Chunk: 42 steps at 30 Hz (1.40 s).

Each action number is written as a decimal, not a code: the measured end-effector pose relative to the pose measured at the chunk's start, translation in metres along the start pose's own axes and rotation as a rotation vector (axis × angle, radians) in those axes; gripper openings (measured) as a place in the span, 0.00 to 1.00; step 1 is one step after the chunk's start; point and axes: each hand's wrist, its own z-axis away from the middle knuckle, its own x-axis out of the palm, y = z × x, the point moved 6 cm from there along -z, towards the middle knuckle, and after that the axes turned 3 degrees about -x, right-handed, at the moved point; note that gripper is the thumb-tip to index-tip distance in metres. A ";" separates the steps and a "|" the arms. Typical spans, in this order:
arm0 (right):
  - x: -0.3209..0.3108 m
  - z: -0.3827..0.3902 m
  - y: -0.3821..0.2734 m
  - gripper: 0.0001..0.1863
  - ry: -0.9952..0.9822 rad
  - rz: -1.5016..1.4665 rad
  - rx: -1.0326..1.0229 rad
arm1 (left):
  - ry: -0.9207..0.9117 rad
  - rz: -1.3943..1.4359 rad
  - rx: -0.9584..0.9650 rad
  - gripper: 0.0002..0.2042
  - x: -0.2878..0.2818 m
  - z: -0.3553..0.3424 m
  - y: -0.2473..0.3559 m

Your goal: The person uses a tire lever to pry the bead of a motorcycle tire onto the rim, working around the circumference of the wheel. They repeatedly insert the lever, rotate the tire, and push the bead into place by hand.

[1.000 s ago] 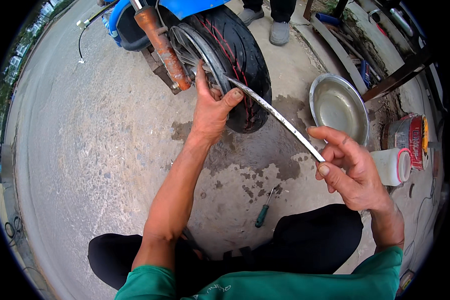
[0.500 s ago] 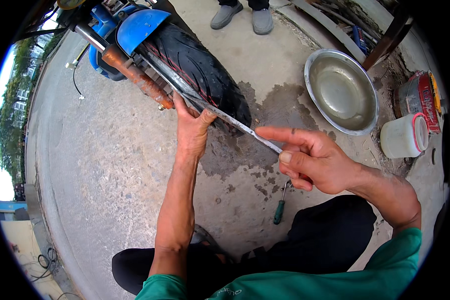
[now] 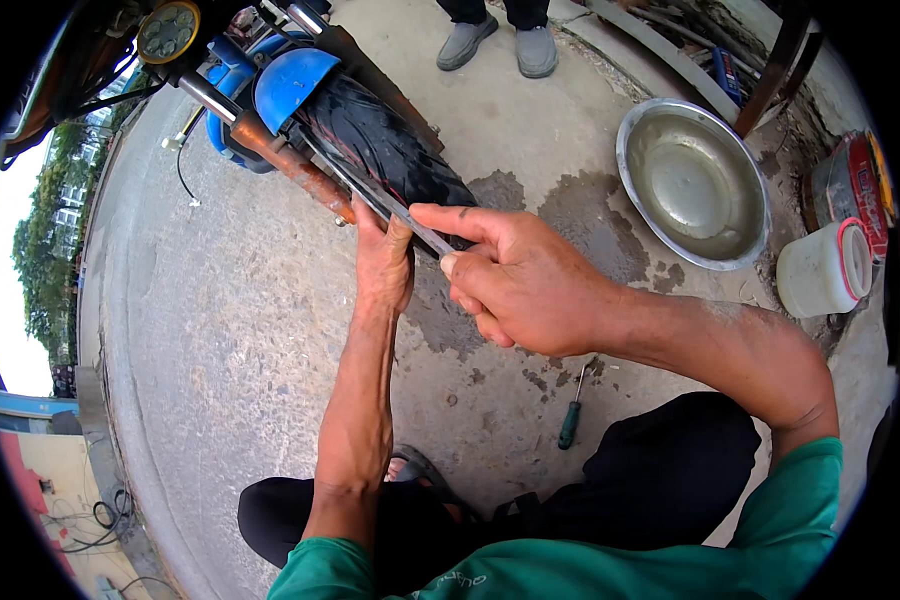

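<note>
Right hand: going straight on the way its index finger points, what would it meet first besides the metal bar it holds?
Probably the left hand, at the metal bar just ahead of the right hand; the depth between the hands is unclear.

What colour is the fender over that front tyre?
Blue; the fender shows best in the head view.

Black grooved tire, blue fender, orange fork leg, silver basin, green-handled screwdriver
</note>
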 end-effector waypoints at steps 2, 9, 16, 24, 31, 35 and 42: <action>0.003 -0.015 -0.008 0.33 0.010 -0.084 0.006 | -0.003 0.007 0.000 0.32 -0.002 0.000 -0.004; -0.002 0.025 -0.008 0.34 0.052 -0.160 0.163 | -0.073 0.086 -0.005 0.67 0.017 0.006 -0.010; -0.002 -0.014 -0.018 0.34 0.071 -0.007 0.052 | -0.094 -0.163 -0.005 0.70 0.022 0.011 -0.003; -0.001 0.021 -0.014 0.33 0.048 -0.104 0.173 | -0.170 -0.218 -0.042 0.75 0.005 0.009 -0.040; -0.001 -0.029 -0.026 0.32 0.026 0.138 0.060 | -0.123 -0.199 -0.090 0.69 0.010 0.008 -0.038; 0.000 -0.005 -0.023 0.31 0.037 0.159 0.039 | -0.154 -0.195 -0.075 0.74 0.005 0.008 -0.036; -0.002 0.048 -0.001 0.30 0.042 0.101 0.124 | -0.188 -0.421 0.098 0.79 -0.004 0.002 -0.045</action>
